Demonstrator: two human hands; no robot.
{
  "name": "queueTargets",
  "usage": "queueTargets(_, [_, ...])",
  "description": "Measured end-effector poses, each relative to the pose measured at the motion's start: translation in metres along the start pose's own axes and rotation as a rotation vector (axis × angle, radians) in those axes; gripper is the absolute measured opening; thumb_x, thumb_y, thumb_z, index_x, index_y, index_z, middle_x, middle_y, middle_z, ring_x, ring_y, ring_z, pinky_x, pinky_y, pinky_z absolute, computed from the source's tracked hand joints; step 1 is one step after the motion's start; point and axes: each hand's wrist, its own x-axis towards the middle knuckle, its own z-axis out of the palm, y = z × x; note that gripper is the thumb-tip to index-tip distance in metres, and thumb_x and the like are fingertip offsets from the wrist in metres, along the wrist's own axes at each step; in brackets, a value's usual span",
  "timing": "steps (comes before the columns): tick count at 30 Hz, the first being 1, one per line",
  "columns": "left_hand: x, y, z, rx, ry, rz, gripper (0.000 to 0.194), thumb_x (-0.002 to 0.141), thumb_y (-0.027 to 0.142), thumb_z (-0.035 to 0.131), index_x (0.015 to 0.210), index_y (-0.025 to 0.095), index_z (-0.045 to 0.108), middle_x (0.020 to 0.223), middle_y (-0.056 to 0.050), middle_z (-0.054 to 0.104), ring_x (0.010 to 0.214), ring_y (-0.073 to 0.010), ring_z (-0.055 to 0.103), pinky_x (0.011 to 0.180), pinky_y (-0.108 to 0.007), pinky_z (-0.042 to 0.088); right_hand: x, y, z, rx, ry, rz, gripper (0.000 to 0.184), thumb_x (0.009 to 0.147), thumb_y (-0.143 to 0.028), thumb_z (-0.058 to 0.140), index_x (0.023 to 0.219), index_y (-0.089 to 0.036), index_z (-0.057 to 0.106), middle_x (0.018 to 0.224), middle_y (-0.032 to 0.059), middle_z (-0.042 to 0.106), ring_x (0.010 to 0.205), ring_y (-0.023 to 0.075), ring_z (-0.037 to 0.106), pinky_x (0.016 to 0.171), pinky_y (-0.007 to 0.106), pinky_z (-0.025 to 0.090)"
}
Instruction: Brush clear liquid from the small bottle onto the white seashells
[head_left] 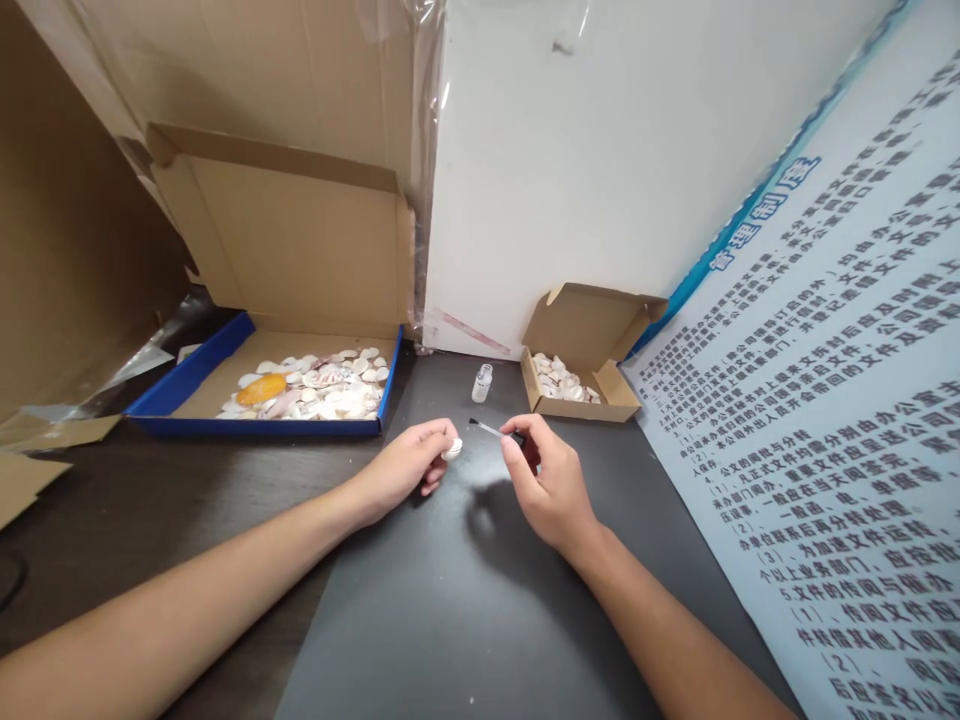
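Between thumb and fingers, my left hand pinches a white ribbed seashell over the dark grey mat. My right hand grips the dark cap of a small applicator brush, whose dark tip points left toward the shell. A gap separates the brush tip from the shell. Just beyond the hands stands a small clear glass bottle, uncapped, with a whitish label or content that I cannot make out.
At the left, a blue-edged cardboard box lies open with many seashells and one orange shell. A smaller open cardboard box at the right holds more white shells. A white panel stands behind; a printed sheet borders the right.
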Motion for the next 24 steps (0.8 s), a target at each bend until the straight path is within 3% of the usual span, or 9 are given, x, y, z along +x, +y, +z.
queueTargets(8, [0.001, -0.002, 0.002, 0.094, 0.085, 0.041, 0.022, 0.08, 0.038, 0.055, 0.079, 0.018, 0.044, 0.048, 0.008, 0.043, 0.044, -0.0048, 0.034, 0.046, -0.016, 0.026, 0.001, 0.001, 0.002, 0.082, 0.031, 0.009, 0.014, 0.093, -0.029, 0.049, 0.088, -0.019, 0.057, 0.063, -0.0043, 0.049, 0.055, 0.0109, 0.046, 0.055, 0.022, 0.037])
queueTargets(15, [0.002, 0.0, 0.0, -0.052, 0.073, 0.044, 0.022, 0.076, 0.03, 0.06, 0.086, 0.019, 0.043, 0.059, 0.01, 0.04, 0.043, -0.0027, 0.029, 0.043, -0.017, 0.02, 0.001, 0.002, -0.001, 0.089, 0.05, 0.013, 0.013, 0.092, -0.029, 0.05, 0.088, -0.019, 0.058, 0.064, -0.0042, 0.05, 0.054, 0.0106, 0.045, 0.054, 0.023, 0.036])
queueTargets(20, [0.004, -0.001, 0.003, 0.01, 0.094, 0.011, 0.011, 0.082, 0.029, 0.046, 0.089, 0.021, 0.043, 0.058, 0.01, 0.033, 0.042, -0.0041, 0.019, 0.042, -0.018, 0.014, 0.004, 0.006, -0.003, 0.11, 0.116, 0.009, 0.014, 0.093, -0.03, 0.05, 0.088, -0.019, 0.058, 0.063, -0.0043, 0.049, 0.054, 0.0107, 0.044, 0.055, 0.023, 0.036])
queueTargets(24, [0.011, -0.003, 0.007, 0.188, 0.171, 0.117, 0.005, 0.081, 0.024, 0.039, 0.082, 0.021, 0.042, 0.057, 0.008, 0.032, 0.045, -0.0074, 0.025, 0.045, -0.019, 0.02, 0.008, 0.013, -0.002, 0.125, 0.137, 0.05, 0.018, 0.093, -0.033, 0.05, 0.087, -0.019, 0.058, 0.061, -0.0048, 0.046, 0.053, 0.0108, 0.042, 0.053, 0.023, 0.034])
